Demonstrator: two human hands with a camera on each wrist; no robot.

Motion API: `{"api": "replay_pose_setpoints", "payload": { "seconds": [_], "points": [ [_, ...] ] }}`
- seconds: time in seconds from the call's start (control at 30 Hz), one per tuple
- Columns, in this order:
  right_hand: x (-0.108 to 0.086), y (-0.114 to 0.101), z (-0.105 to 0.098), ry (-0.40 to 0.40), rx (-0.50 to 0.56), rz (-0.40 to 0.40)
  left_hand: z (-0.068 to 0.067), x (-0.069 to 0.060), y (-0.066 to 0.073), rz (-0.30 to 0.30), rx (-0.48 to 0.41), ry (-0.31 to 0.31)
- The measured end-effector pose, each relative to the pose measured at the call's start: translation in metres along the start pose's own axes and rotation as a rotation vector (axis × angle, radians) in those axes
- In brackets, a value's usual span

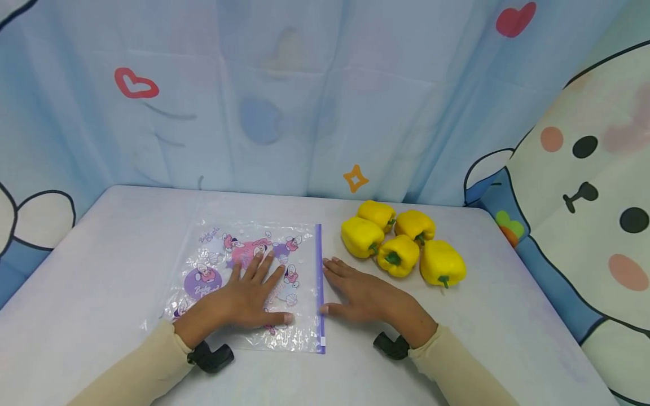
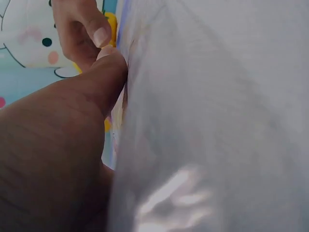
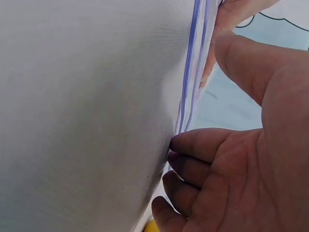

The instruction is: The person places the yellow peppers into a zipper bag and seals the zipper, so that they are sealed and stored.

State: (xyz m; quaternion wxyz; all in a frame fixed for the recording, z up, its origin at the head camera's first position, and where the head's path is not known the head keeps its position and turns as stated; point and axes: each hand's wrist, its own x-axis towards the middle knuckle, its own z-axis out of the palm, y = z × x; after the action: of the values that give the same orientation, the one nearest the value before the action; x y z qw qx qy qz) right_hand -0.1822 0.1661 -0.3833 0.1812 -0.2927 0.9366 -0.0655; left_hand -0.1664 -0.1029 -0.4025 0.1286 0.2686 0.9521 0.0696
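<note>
A clear zip bag (image 1: 304, 242) with pink and purple cartoon prints lies flat on the table, its purple zip edge facing right. My left hand (image 1: 249, 301) rests on top of it with the fingers spread. Beside the zip edge is my right hand (image 1: 363, 293), its fingers extended and the fingertips close to the purple strip (image 3: 189, 63). In the right wrist view the index fingertip appears to touch that strip. Several yellow bell peppers (image 1: 398, 255) sit together just beyond the right hand. Neither hand grips anything.
The white table (image 1: 91, 270) ends at a pale blue printed curtain (image 1: 284, 113) behind. A curtain with a large cartoon animal (image 1: 584, 197) hangs along the right side. Each wrist wears a black camera (image 1: 210, 358).
</note>
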Motion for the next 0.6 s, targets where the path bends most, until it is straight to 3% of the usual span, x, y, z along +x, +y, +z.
{"api": "replay_pose_setpoints", "payload": {
  "seconds": [0.6],
  "points": [
    [-0.0069, -0.0044, 0.0030, 0.014, 0.051, -0.055, 0.0032, -0.0027, -0.0005, -0.005, -0.017, -0.012]
  ]
}}
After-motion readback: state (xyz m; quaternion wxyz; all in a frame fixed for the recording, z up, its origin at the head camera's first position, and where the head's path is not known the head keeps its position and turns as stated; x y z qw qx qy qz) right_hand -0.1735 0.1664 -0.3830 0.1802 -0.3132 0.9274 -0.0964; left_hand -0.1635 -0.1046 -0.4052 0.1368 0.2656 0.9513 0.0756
